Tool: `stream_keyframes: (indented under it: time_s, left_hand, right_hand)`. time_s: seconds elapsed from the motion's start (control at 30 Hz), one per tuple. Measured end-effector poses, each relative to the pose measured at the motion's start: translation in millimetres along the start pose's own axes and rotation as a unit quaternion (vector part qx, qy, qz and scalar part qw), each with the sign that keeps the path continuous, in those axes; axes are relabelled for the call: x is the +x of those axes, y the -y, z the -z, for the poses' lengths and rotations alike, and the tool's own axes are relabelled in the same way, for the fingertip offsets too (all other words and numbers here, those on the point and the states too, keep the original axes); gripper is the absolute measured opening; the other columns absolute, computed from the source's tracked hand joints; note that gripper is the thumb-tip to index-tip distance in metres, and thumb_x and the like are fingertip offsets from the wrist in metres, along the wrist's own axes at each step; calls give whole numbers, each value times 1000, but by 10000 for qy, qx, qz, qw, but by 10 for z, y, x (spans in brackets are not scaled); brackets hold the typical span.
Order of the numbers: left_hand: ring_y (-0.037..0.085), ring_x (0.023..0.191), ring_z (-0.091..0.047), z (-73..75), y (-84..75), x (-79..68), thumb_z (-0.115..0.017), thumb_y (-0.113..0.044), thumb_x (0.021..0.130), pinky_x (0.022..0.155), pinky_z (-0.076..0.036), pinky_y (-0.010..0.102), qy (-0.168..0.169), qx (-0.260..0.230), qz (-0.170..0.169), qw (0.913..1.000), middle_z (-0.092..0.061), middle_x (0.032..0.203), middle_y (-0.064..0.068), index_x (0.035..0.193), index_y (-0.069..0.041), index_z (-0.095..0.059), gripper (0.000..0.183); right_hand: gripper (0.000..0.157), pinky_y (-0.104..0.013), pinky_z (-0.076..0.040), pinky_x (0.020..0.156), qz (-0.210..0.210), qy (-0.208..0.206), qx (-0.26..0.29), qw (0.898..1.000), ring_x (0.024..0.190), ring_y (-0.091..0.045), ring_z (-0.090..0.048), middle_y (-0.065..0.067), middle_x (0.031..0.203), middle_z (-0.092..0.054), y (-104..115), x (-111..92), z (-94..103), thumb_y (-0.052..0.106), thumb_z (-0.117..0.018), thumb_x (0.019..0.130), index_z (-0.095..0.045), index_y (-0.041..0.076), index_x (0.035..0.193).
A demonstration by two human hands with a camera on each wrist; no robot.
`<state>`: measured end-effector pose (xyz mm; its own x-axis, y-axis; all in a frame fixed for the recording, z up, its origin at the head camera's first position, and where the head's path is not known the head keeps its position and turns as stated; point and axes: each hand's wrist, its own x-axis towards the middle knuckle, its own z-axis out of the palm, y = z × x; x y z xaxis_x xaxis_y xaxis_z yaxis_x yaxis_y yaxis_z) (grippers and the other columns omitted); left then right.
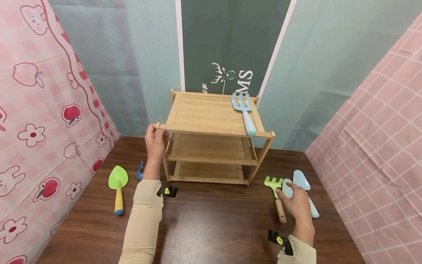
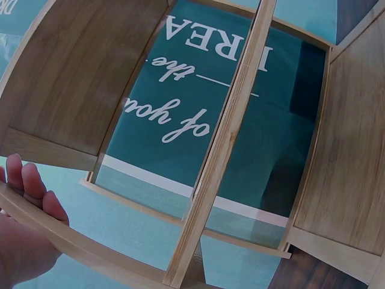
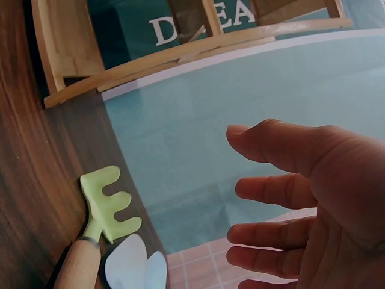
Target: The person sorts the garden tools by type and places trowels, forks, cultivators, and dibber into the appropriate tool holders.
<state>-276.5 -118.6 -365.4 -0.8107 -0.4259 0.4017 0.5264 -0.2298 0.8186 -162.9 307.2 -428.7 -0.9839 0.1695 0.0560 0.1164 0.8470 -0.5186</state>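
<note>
Clearly, the rack (image 1: 204, 113) takes up the middle of the frame, a three-tier wooden one standing on the table (image 1: 211, 220). On its top tier, toward the right side, lies the blue fork (image 1: 244, 110), tines to the back and handle end at the front rail. The left hand (image 1: 155, 141) grips the rack at its upper front-left corner, fingers curled round the wood. At lower right, the right hand (image 1: 298, 205) hangs over more tools, its fingers apart and gently bent, holding nothing: the green fork (image 1: 277, 200) (wooden-handled), the pale trowel (image 1: 287, 188), partly hidden by that hand, and the blue trowel (image 1: 301, 180). At lower left lie the green trowel (image 1: 118, 179) and a blue tool (image 1: 140, 173), partly covered by the left arm.
</note>
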Motion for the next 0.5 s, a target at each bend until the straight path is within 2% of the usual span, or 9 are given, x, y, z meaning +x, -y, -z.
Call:
stream_keyframes:
  time_s: [0.1,0.27,0.5]
  left_hand:
    - [15,65,-53,0,4,-3,-54,-13,89,59,-45,28,6,-16,7,10000,-53,69,5,90,-4,-50,10]
    - [11,64,-53,-1,3,-7,-54,-12,89,60,-45,29,-14,-7,14,10000,-53,70,7,88,-7,-51,5]
    - [16,65,-52,-11,-8,-9,-53,-11,89,59,-45,25,-37,3,11,10000,-53,70,6,88,-7,-51,5]
  right_hand:
    - [59,-59,-27,95,-111,-24,47,9999,118,-52,-33,-40,126,-38,-56,-8,-14,30,-58,90,-41,-10,129]
    - [59,-59,-27,96,-280,-91,191,9994,119,-52,-31,-39,128,-36,-137,-10,-29,29,-60,89,-41,-10,130]
    - [58,-59,-29,94,-310,-220,205,9991,117,-53,-34,-40,125,-38,-257,-11,-90,25,-62,88,-43,-11,128]
